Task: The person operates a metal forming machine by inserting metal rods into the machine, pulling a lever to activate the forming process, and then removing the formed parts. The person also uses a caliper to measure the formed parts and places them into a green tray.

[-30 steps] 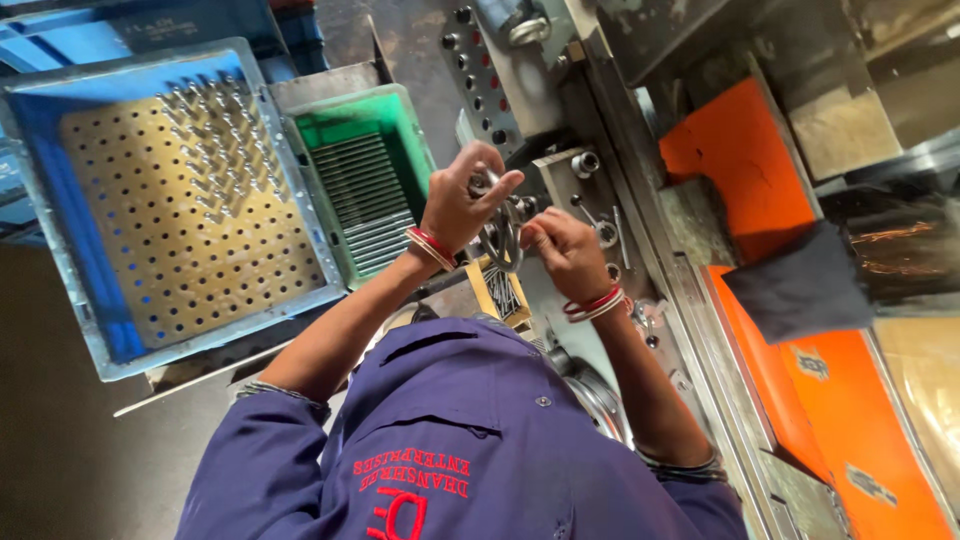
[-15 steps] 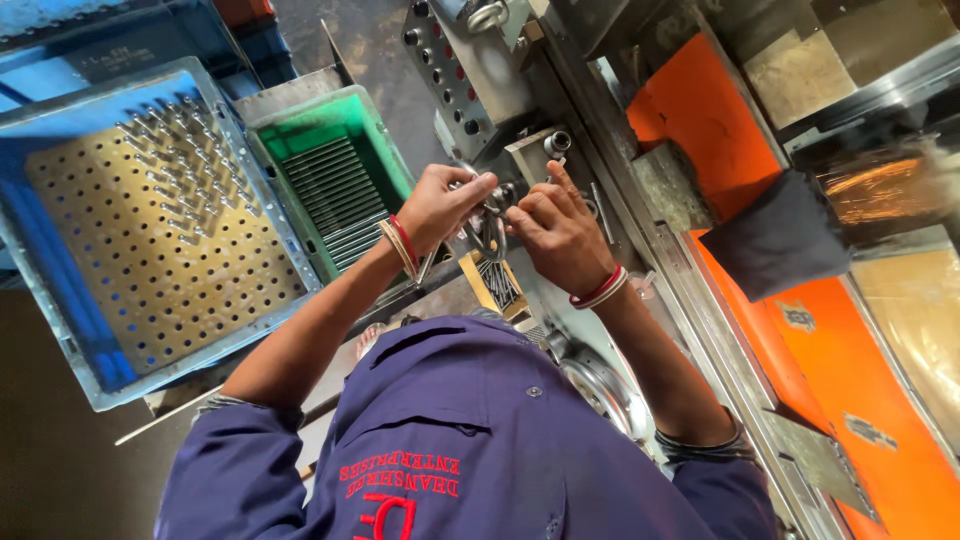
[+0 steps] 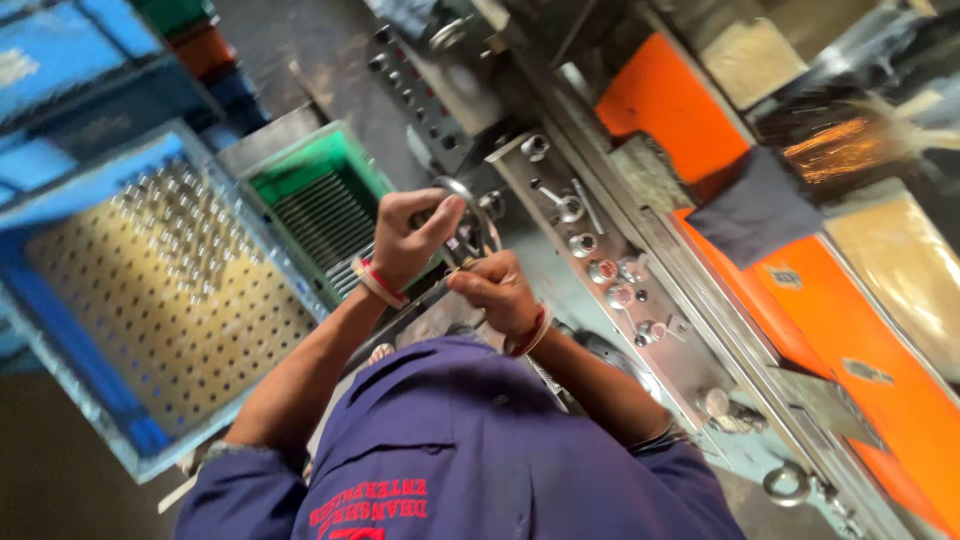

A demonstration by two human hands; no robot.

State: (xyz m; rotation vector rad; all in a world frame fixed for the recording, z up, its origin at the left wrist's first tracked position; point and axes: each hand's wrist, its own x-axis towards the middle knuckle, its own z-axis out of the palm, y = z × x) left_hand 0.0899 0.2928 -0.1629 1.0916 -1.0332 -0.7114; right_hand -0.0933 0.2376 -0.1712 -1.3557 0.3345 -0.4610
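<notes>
Both hands meet over the grey machine panel (image 3: 640, 300): the left hand (image 3: 405, 240) pinches the rim of a thin metal ring (image 3: 470, 215) between thumb and fingers, its grip clenched on the upper left arc, while the right hand (image 3: 495, 290) closes on the ring's lower edge from beneath, fingers curled tight round it. The ring stands tilted between the two grips, just above the panel's near-left end, and blur hides whether it touches the panel. Left of the panel sits a green crate (image 3: 310, 190) with a ribbed, slatted floor; what lies in it cannot be made out. Farther left of the panel lies a blue tray (image 3: 60, 330) lined with a tan perforated board (image 3: 200, 330), and a cluster of small upright metal parts (image 3: 170, 215) stands in the holes at the board's far end, the near rows bare. On the panel itself are round knobs and push buttons (image 3: 605, 270) in a row. Right of the panel runs a bright orange guard (image 3: 860, 340) bearing two small pale rectangular labels (image 3: 785, 277), their print unreadable. A dark grey cloth (image 3: 755, 210) drapes over the guard's upper part. Both wrists carry red and white bangles, and the blue work shirt (image 3: 470, 450) fills the foreground below the panel.
</notes>
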